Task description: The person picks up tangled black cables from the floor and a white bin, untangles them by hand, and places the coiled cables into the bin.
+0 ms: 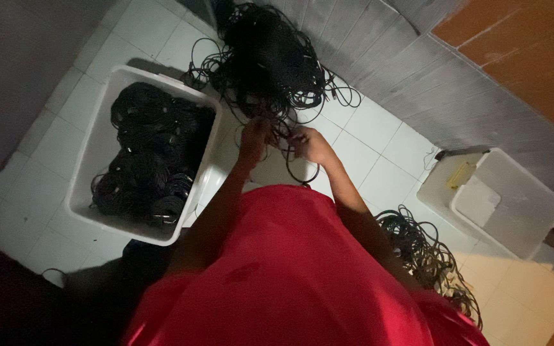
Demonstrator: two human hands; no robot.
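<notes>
Head view: my tiled floor (367,122) carries a cable heap (270,51), a bin (100,134) of coils and a tub (514,205). My left hand (256,136) and right hand (310,143) pinch one cable (302,173) below the heap; limp, light, snag-prone, best gripped near its plug.

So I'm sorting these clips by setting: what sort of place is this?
Probably a storeroom or utility corner, dimly lit: a white tiled floor, a white plastic bin full of coiled black cables, and a big tangled cable heap that both hands are working at.
</notes>
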